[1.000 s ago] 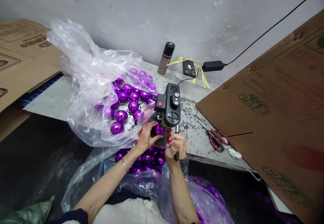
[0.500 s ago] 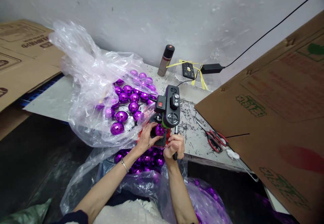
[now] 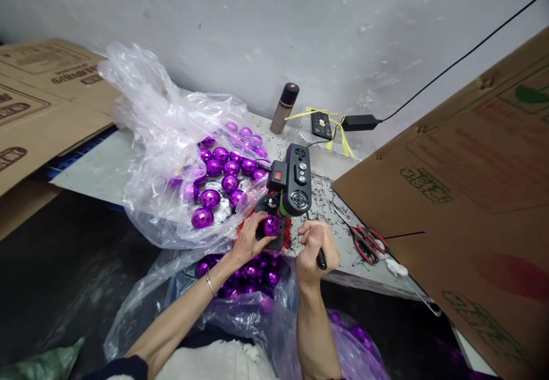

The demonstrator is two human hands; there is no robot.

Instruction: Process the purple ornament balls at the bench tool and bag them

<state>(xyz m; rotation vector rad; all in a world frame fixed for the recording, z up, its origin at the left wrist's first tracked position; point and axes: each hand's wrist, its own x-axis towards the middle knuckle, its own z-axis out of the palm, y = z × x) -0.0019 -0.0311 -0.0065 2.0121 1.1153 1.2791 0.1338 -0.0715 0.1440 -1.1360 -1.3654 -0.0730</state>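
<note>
Between the thumb and fingers of my left hand (image 3: 250,239) is a shiny purple ball (image 3: 271,225), held at the base of a small black machine (image 3: 297,178) with a red switch. My right hand (image 3: 316,248) is wrapped round the machine's lever handle (image 3: 321,260), whose black end pokes out below the fist. More purple balls (image 3: 230,183) lie under a clear plastic bag (image 3: 150,117) on the table, left of the machine. Another bag near my lap holds several purple balls (image 3: 251,272).
Red-handled scissors (image 3: 368,242) lie beside a big cardboard box (image 3: 463,197) at right. A spray can (image 3: 284,109), a black adapter (image 3: 359,122) and yellow ties stand or lie near the wall. Flattened cardboard (image 3: 51,94) is at left. Black scraps litter the table (image 3: 347,262).
My right hand has moved right and the lever has swung with it. The ball in my left hand now shows more fully, clear of the machine's head. The view has shifted slightly.
</note>
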